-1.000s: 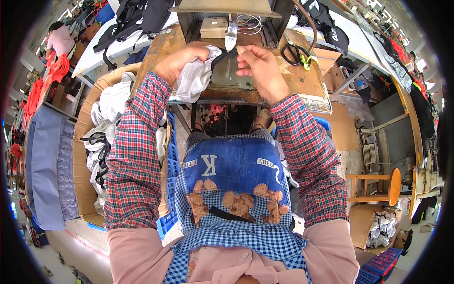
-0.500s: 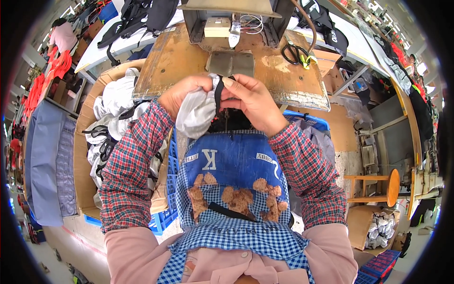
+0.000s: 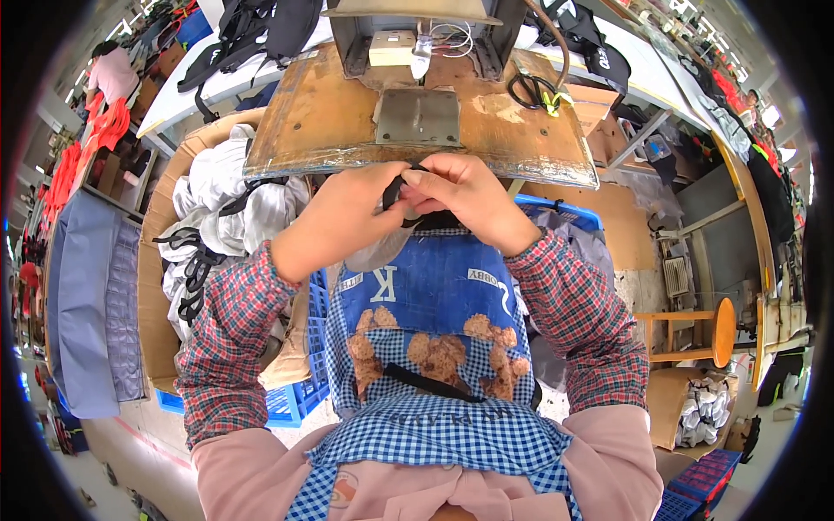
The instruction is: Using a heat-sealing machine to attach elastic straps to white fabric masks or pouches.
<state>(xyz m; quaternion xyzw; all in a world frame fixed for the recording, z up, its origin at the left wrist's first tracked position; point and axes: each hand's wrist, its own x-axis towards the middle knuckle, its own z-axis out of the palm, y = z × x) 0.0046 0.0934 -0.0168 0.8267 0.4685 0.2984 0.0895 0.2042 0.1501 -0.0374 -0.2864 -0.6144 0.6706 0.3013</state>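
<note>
White cloth gone; both hands [image 3: 408,195] pinch one black strap [image 3: 393,193], seemingly.

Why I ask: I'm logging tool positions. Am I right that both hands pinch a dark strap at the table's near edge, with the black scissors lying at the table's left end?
Not quite. The head view shows the black scissors at the table's right end, not the left. The rest holds: left hand and right hand pinch the dark strap at the near edge.

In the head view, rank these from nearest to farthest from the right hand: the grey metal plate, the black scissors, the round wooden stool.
Measured from the right hand:
1. Grey metal plate, just ahead of the hand on the wooden worktable.
2. Black scissors, further back to the right on the same table.
3. Round wooden stool, far off to the right, on the floor.
</note>
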